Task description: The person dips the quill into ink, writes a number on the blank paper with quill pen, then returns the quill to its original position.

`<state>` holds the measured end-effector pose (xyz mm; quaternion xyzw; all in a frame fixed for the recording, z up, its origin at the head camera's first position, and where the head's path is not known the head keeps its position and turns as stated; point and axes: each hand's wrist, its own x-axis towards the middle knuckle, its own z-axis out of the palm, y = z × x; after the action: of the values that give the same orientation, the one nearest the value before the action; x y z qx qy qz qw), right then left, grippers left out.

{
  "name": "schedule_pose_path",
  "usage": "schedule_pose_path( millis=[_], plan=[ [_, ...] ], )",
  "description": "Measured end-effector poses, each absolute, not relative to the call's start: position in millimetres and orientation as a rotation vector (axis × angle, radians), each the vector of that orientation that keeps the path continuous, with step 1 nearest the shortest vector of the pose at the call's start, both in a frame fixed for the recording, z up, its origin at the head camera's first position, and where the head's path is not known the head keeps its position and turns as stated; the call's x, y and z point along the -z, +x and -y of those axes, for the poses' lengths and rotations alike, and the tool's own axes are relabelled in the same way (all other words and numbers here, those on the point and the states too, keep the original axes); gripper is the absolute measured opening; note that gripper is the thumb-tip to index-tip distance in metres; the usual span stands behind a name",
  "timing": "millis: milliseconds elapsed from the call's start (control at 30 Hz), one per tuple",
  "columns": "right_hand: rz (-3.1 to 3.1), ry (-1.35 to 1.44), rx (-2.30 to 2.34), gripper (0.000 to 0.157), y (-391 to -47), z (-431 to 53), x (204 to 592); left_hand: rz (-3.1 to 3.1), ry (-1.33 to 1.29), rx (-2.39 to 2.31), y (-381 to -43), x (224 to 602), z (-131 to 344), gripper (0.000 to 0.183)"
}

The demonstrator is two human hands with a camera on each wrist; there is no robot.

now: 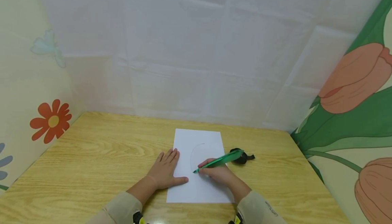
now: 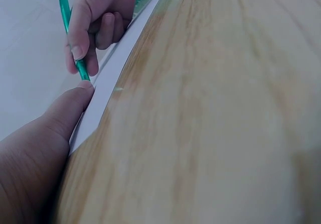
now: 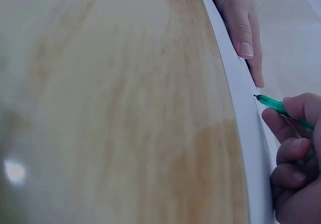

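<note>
- Muted light surrounds the paper.
- Faint shadow darkens it beneath the right hand.
- Glare whitens the counter on the paper's near side.
- Wrist views look hazy.

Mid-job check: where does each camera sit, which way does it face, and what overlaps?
Head: worn on the head, looking forward and down at the paper and table; both sleeves, the left hand and the right hand holding the green pen show.
Left wrist: worn there, looking along the paper's edge; left hand at lower left, right hand at top.
Right wrist: worn there, looking across the table; right hand at lower right, left hand at top.
Shared: both wrist views show both hands, pen and paper.
</note>
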<state>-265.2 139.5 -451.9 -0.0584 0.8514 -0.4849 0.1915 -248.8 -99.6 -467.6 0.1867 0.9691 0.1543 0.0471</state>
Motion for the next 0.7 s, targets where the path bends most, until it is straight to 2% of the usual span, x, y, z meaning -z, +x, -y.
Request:
schedule_pose_path(
  millis=[400,700],
  plan=[
    [-2.375,-0.198,1.382,0.024,-261,-143,450,-2.972,0.573,-0.473,-250,474,101,0.113],
    [-2.369,-0.223,1.374,0.023,-260,-147,452,-2.943,0.573,-0.504,-246,463,100,0.110]
  ],
)
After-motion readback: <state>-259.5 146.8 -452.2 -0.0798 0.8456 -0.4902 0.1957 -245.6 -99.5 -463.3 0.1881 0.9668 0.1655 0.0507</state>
